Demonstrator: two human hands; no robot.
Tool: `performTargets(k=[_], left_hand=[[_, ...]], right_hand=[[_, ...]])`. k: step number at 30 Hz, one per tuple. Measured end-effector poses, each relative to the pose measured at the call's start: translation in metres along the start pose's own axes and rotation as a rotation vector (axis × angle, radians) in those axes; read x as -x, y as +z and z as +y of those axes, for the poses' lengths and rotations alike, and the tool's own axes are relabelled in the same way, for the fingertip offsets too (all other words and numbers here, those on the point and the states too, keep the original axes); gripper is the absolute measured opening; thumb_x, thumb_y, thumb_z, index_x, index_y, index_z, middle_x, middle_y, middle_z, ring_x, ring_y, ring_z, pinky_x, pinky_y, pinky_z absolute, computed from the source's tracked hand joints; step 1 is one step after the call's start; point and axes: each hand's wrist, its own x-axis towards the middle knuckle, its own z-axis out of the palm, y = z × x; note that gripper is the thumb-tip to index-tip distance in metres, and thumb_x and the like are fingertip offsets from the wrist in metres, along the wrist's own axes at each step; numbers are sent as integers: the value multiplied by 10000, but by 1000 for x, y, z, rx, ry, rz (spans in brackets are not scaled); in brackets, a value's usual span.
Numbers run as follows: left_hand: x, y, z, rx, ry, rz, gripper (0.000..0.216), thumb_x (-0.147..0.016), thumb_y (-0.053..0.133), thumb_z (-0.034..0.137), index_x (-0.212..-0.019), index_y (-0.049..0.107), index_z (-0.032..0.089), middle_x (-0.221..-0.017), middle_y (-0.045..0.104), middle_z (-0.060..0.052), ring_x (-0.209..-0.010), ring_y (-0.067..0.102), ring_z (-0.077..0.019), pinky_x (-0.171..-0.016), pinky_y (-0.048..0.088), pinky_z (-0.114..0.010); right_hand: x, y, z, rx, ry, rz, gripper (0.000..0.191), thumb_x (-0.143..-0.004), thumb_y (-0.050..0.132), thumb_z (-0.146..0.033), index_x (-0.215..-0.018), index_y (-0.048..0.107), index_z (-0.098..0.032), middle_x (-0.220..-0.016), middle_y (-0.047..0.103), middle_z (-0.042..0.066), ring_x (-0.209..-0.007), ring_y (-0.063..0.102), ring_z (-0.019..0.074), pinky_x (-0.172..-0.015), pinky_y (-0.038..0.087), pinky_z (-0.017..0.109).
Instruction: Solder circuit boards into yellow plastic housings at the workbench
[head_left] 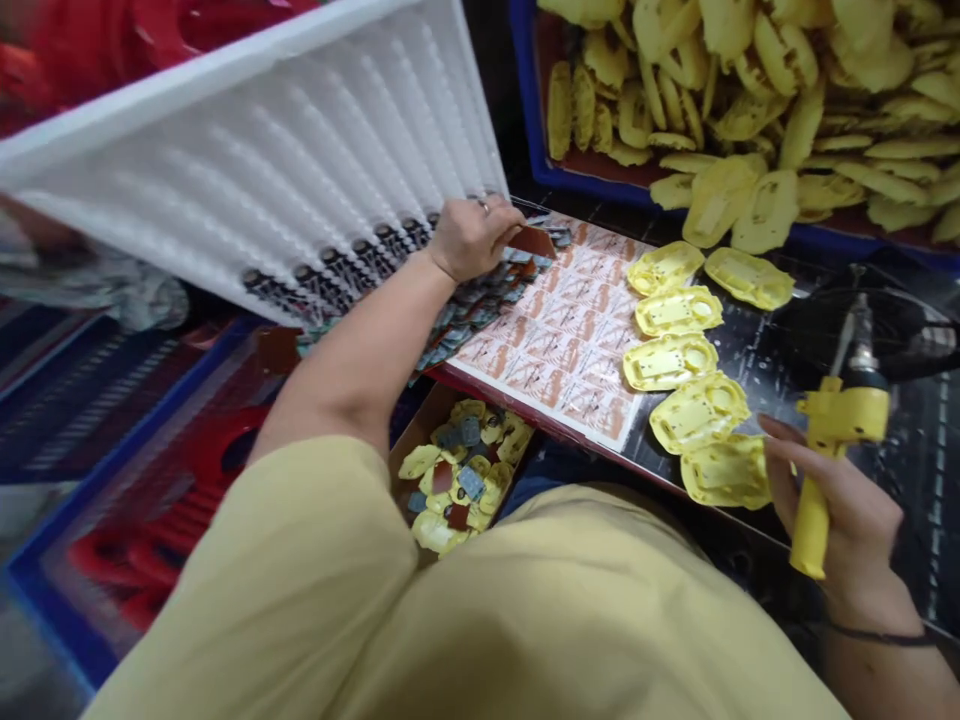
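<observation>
My left hand reaches forward with its fingers curled down onto a heap of small grey-blue circuit boards lying at the lower edge of a tilted white ribbed tray. What the fingers pinch is hidden. My right hand is wrapped round the handle of a yellow electric screwdriver, held at the right near the table's front. Several yellow plastic shells lie in a row between the hands, open side up, beside a sheet of printed brown-and-white labels.
A blue crate heaped with yellow shells fills the back right. A small cardboard box with yellow parts and boards sits by my lap. Red plastic stools and a blue frame lie at the lower left. A black fan rests at right.
</observation>
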Motion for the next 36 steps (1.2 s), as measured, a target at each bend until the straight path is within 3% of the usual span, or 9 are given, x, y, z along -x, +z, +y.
performTargets(k=[3, 7, 9, 11, 15, 18, 23, 29, 36], left_hand=[[-20, -17, 59, 18, 186, -36, 667, -1140, 200, 675, -1243, 716, 265, -1090, 750, -105, -720, 559, -192, -677, 433, -375], [-30, -30, 175, 102, 510, -74, 408, -1147, 418, 393, -1010, 751, 202, -947, 724, -83, -680, 598, -176, -581, 367, -321], [-25, -25, 223, 215, 571, -100, 342, -1129, 484, 351, -983, 752, 195, -922, 727, -67, -657, 613, -162, -563, 373, -310], [-17, -14, 248, 413, 509, -73, 328, -1135, 508, 380, -1025, 761, 201, -956, 747, -68, -732, 679, -169, -625, 467, -304], [5, 9, 243, 909, 23, 143, 452, -1144, 496, 580, -1186, 776, 227, -1149, 797, -104, -1025, 770, -219, -913, 615, -365], [23, 18, 234, 1039, -233, 212, 484, -1090, 597, 643, -1077, 816, 212, -1136, 836, -109, -1085, 790, -229, -1015, 625, -401], [27, 22, 262, 1171, -275, 120, 415, -980, 779, 610, -1038, 860, 207, -1191, 861, -117, -1181, 801, -251, -1103, 608, -406], [7, 15, 298, 1595, -569, 113, 538, -755, 969, 659, -908, 795, 174, -932, 857, -74, -931, 841, -215, -913, 684, -328], [8, 3, 297, 1706, -578, -12, 619, -683, 994, 687, -865, 729, 158, -809, 803, -55, -760, 814, -196, -732, 689, -302]], right_hand=[[-22, 3, -18, -115, -93, 32, 276, -962, 808, -192, -1167, 721, -354, -1161, 851, 59, -914, 850, 275, -750, 732, 333], [-46, 14, -38, -242, -55, 12, 270, -960, 862, -378, -1097, 651, -280, -1207, 844, 100, -998, 849, 285, -759, 715, 351], [-51, 19, -47, -239, -67, 2, 256, -973, 848, -406, -1071, 643, -287, -1130, 857, 51, -882, 847, 235, -691, 676, 304], [-51, 22, -53, -231, -54, 32, 187, -996, 818, -350, -1024, 641, -297, -978, 848, -15, -740, 811, 177, -620, 621, 253], [-39, 20, -56, -258, 65, 163, 196, -973, 826, -268, -950, 633, -286, -818, 792, -62, -665, 778, 154, -601, 602, 232], [-28, 19, -55, -273, 110, 231, 196, -965, 834, -271, -945, 638, -275, -832, 802, -44, -671, 784, 165, -626, 629, 253], [-21, 21, -63, -238, 61, 283, 198, -960, 843, -245, -954, 647, -271, -849, 814, -42, -684, 794, 162, -660, 650, 243], [-18, 23, -70, -92, -97, 262, 166, -972, 817, -209, -1007, 682, -298, -845, 820, -43, -610, 764, 168, -597, 640, 270], [-13, 18, -67, -218, -123, 177, 309, -887, 910, -209, -1107, 717, -310, -912, 846, -27, -675, 799, 202, -630, 661, 288]])
